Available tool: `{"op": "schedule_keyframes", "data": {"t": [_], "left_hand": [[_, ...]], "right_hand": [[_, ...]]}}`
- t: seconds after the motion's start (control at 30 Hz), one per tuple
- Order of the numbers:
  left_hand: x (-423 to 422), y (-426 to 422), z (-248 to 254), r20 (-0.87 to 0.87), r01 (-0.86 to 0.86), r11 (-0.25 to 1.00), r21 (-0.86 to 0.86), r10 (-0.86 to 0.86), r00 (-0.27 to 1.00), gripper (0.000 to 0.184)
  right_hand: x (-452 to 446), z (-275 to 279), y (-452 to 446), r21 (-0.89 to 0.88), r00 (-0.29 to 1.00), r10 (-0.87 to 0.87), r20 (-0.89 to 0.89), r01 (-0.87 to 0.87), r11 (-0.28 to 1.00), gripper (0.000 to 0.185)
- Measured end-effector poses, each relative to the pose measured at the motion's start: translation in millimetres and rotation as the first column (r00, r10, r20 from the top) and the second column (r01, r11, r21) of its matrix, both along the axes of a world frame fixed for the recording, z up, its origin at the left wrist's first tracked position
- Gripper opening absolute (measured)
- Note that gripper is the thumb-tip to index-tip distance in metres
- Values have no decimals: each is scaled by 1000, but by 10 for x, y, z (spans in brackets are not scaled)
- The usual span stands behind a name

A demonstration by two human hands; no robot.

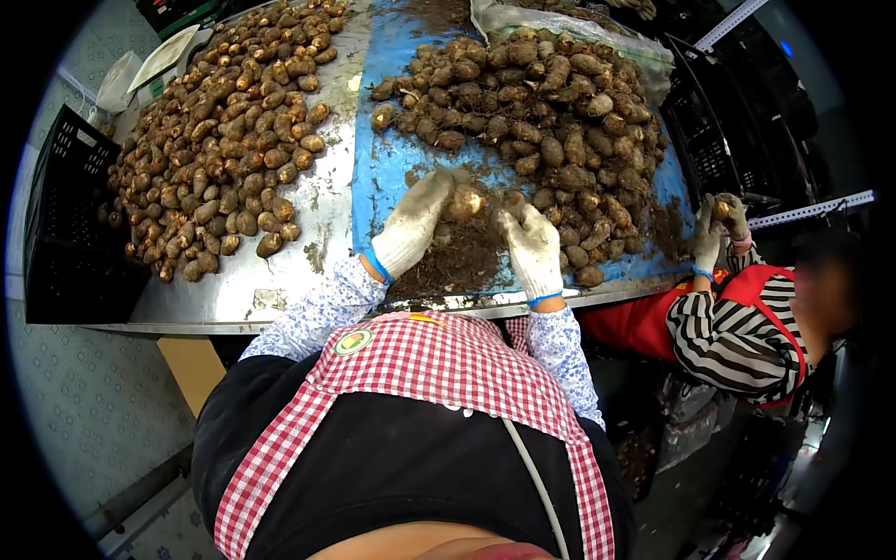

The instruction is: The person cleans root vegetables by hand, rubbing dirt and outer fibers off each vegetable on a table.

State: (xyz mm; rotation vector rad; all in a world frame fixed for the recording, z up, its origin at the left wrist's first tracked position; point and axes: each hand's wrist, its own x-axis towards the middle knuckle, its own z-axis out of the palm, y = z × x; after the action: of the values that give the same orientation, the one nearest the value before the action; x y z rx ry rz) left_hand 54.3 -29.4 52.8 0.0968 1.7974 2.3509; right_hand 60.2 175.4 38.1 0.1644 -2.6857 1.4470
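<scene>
My left hand [415, 222], in a soiled white knit glove, is closed around a small taro [464, 202] with a pale patch on its end. Just to the right, my right hand [534, 250] has its gloved fingers curled together beside a brown lump; what they grip is unclear. Both hands are over a mat of dark roots and soil [457, 257] on the blue sheet [378, 140]. Beyond them rises a large heap of hairy, dirty taros [551, 112]. Cleaner taros [224, 140] lie spread over the metal table [317, 201] at left.
Black crates stand at the left [70, 224] and the right [714, 140]. A translucent sack [597, 42] lies behind the heap. At right, a co-worker in a red apron [644, 322] holds a taro [722, 207] in gloved hands. The table's front edge runs before me.
</scene>
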Motion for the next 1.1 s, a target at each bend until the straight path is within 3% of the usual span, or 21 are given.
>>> {"op": "schedule_keyframes", "data": {"t": [0.07, 0.13, 0.2, 0.27, 0.3, 0.37, 0.4, 0.43, 0.47, 0.5, 0.53, 0.6, 0.67, 0.7, 0.77, 0.83, 0.87, 0.93, 0.97, 1.03, 1.1], "left_hand": [[-28, -31, -96, -19, 39, 996, -76, -41, 999, 60], [-39, -39, -156, 12, 62, 988, -144, -61, 998, 57], [-16, -27, -75, 93, 83, 974, -209, -64, 994, 54], [-52, -85, -476, -66, 63, 959, -277, -85, 994, 45], [-55, -89, -498, -145, 48, 950, -307, -97, 985, 44], [-46, -18, -305, 82, 143, 927, -347, -122, 989, 42], [-1, -46, -335, -73, 140, 777, -614, -232, 970, 43], [44, -74, -365, -211, 28, 577, -816, -342, 916, 44], [92, -40, -469, -214, 82, 866, -493, -212, 954, 38], [134, 13, -556, -160, 84, 994, -76, -96, 983, 35], [36, 8, -682, -159, 101, 994, 30, -95, 983, 35], [-116, 14, -653, -155, 134, 961, 241, -99, 983, 36], [-82, -83, -395, -261, 135, 987, 91, -107, 959, 35], [-37, -83, -242, -256, 46, 993, -113, -74, 964, 37], [-41, -69, -95, -317, 105, 992, -66, -120, 941, 39], [-128, -18, -226, -243, 153, 988, 1, -148, 959, 41], [-240, 24, -502, -138, 157, 987, 46, -149, 979, 42], [-279, 34, -597, -131, 155, 987, 44, -148, 980, 44], [-242, -22, -458, -230, 150, 989, -2, -146, 962, 44], [-111, -47, -43, -61, 168, 949, 266, -158, 986, 43], [-8, -11, 272, -188, 119, 961, -249, -168, 968, 42]], "right_hand": [[-27, -106, 46, -507, 983, 48, 176, 49, 860, 24], [-46, -154, 23, -594, 992, 107, 68, -46, 803, 25], [54, 124, -265, -303, 979, 133, -154, -175, 937, 27], [209, 293, -463, -23, 961, 124, -248, -134, 991, 29], [200, 270, -468, -55, 986, 104, -131, -112, 992, 24], [132, 258, -427, -70, 998, 58, -4, -58, 996, 17], [94, 256, -376, -57, 1000, 29, 6, -28, 998, 17], [-1, 183, -350, 91, 1000, 1, -6, -1, 996, 23], [-139, -291, -188, 707, 866, 256, -429, 145, 692, 28], [-285, -627, -148, 419, 943, 2, -334, 147, 896, 29], [-247, -494, -151, 181, 984, -39, -175, 71, 981, 25], [-162, -216, -162, -371, 986, -101, 131, 143, 917, 17], [-158, -562, 157, 265, 994, 21, -109, 9, 964, 24], [-75, -378, 152, 54, 992, 128, 15, -129, 990, 26], [69, -30, 68, -418, 908, 346, 236, -226, 880, 30], [227, 253, -203, -412, 938, 302, 171, -210, 887, 33], [131, 81, -174, -55, 978, 197, 66, -194, 980, 38], [111, 33, -161, -336, 974, 224, -34, -222, 915, 44], [112, 72, -166, -301, 974, 221, -59, -228, 926, 44], [122, 181, -200, -233, 970, 217, -111, -237, 943, 45], [150, 110, -196, -260, 972, 203, -120, -228, 938, 46]]}}
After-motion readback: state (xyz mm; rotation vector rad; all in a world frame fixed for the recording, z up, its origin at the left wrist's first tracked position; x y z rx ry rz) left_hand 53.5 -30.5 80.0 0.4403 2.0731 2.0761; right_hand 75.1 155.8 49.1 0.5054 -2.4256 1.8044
